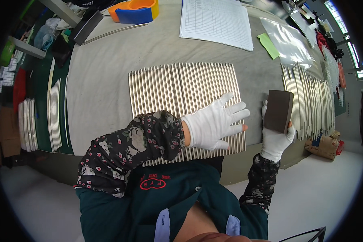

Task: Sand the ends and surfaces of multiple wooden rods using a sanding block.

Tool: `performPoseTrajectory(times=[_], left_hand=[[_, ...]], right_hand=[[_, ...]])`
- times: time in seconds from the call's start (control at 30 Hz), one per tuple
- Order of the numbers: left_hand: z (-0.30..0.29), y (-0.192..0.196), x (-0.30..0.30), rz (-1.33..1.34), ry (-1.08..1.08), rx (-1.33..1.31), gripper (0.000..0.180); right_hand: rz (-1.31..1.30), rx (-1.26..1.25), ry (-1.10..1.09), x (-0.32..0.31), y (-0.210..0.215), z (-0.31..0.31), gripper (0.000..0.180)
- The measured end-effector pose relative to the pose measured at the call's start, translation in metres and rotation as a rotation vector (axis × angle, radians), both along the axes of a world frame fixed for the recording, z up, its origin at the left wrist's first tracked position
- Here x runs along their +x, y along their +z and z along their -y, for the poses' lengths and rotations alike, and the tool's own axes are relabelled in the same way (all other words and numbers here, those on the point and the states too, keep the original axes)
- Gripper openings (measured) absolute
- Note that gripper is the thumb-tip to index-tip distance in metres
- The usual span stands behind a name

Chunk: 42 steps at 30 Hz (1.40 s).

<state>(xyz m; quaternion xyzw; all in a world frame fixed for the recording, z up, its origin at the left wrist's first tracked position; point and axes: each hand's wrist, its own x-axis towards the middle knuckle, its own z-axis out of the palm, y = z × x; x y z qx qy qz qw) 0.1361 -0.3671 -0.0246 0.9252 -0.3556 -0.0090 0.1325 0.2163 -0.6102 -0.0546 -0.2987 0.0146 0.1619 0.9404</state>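
A row of slim, shiny metal rods [155, 86] lies side by side on the table in front of me. My left hand [211, 123], in a white glove with a bare fingertip showing, rests across the right part of this row. Its fingers are spread apart and it grips nothing. To the right of the row, my gloved right hand [275, 141] holds a dark brown rectangular block [280, 109], which looks like a sanding sponge. Thumb and fingers close round the block's sides; its underside is hidden. Beside it lies a second, less even bunch of metal rods [308, 103].
Ruled paper sheets [215, 24], a green slip [269, 45] and clear plastic bags [288, 42] lie at the back. An orange and blue tape dispenser [135, 12] stands back left, near a single thin rod [115, 32]. More rods [54, 117] lie on the left.
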Motion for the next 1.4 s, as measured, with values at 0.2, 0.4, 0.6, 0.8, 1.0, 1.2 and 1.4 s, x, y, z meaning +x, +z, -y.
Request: performPoseTrajectory(times=[0.2, 0.4, 0.6, 0.8, 1.0, 1.2, 1.4], left_hand=[[-0.005, -0.001, -0.018, -0.014, 0.031, -0.037, 0.065], [-0.023, 0.0, -0.052, -0.051, 0.02, -0.041, 0.066], [-0.042, 0.001, -0.075, -0.067, 0.042, -0.065, 0.066], [-0.056, -0.005, -0.086, -0.095, 0.059, -0.135, 0.07], [-0.068, -0.001, -0.096, -0.125, 0.055, -0.06, 0.072], [-0.067, 0.002, -0.095, -0.121, 0.067, -0.076, 0.071], [-0.061, 0.001, -0.09, -0.093, 0.062, -0.098, 0.07]], right_hand=[[0.054, -0.084, 0.012, 0.002, -0.001, 0.004, 0.077], [0.068, -0.065, 0.029, 0.002, -0.002, 0.006, 0.078], [0.078, -0.07, 0.023, 0.005, -0.007, 0.011, 0.078], [0.061, -0.052, 0.031, 0.012, -0.014, 0.014, 0.077], [0.046, -0.096, -0.016, 0.013, -0.016, 0.015, 0.076], [0.053, -0.102, -0.015, 0.013, -0.012, 0.013, 0.076], [0.048, -0.147, -0.038, 0.01, -0.009, 0.011, 0.075]])
